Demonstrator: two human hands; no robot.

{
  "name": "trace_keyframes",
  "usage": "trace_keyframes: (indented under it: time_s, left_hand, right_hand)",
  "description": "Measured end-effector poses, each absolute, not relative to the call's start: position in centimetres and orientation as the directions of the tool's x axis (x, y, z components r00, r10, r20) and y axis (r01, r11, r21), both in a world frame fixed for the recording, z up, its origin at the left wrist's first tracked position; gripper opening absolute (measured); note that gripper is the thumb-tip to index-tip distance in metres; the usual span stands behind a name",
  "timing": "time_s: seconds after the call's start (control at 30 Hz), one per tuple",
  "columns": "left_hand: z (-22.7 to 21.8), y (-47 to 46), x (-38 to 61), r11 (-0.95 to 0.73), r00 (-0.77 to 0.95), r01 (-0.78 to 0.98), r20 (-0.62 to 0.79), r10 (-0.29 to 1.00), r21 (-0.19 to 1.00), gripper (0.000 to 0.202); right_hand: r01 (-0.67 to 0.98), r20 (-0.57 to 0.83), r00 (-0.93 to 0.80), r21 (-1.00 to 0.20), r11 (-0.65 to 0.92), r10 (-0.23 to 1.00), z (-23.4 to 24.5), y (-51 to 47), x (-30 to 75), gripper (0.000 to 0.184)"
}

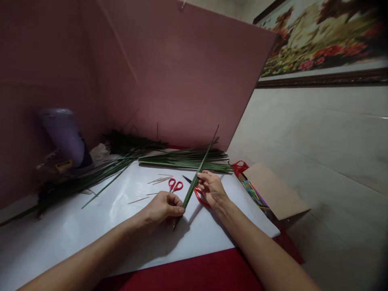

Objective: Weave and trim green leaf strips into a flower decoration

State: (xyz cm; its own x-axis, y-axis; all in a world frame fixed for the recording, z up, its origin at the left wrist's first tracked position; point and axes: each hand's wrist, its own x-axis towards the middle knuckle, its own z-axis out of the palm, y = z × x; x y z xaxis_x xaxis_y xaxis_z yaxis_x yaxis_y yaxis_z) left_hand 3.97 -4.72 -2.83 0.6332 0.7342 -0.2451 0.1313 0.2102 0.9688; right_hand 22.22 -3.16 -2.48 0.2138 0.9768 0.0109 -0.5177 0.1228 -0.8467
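Matte pink board (182, 72) stands as backdrop at the far side, framed floral picture (321, 40) on the wall far right. Glossy white sheet (91, 226) covers the table over a red cloth (197, 275). Flat pile of long green leaf strips (188, 159) lies far centre; purple rounded container (65, 135) far left, blurred. Open cardboard box (279, 194) on the right. No readable writing. Both forearms reach in from the near edge, hands apart. Left hand (162, 208) pinches the near end of one narrow stiff green leaf (194, 184); right hand (212, 188) grips its middle, leaf angled up and far-right. Small red-handled scissors (175, 185) lie just beyond the left hand; thin sticks (160, 180) beside them.
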Motion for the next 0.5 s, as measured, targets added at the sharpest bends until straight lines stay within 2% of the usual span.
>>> trace_keyframes:
  time_s: [0.17, 0.3, 0.4, 0.5]
  left_hand:
    - [-3.0, -4.9, 4.0, 0.175, 0.652, 0.154, -0.233, 0.721, 0.972, 0.018]
    - [-2.8, -5.0, 4.0, 0.19, 0.664, 0.179, -0.261, 0.701, 0.965, 0.016]
    - [-2.5, -5.0, 3.9, 0.182, 0.682, 0.182, -0.257, 0.684, 0.966, 0.015]
    - [-2.4, -5.1, 3.8, 0.166, 0.711, 0.176, -0.242, 0.661, 0.97, 0.015]
  right_hand:
    - [-0.452, 0.025, 0.324, -0.874, 0.178, 0.946, -1.4, -1.3, 24.8, 0.026]
    - [-0.38, -0.01, 0.383, -0.913, 0.148, 0.924, 0.0, 0.4, 27.6, 0.01]
    - [-0.333, -0.031, 0.427, -0.935, 0.125, 0.904, 1.6, 1.4, 29.9, 0.024]
    - [-0.296, -0.032, 0.48, -0.947, 0.128, 0.877, 3.3, 2.0, 32.1, 0.029]
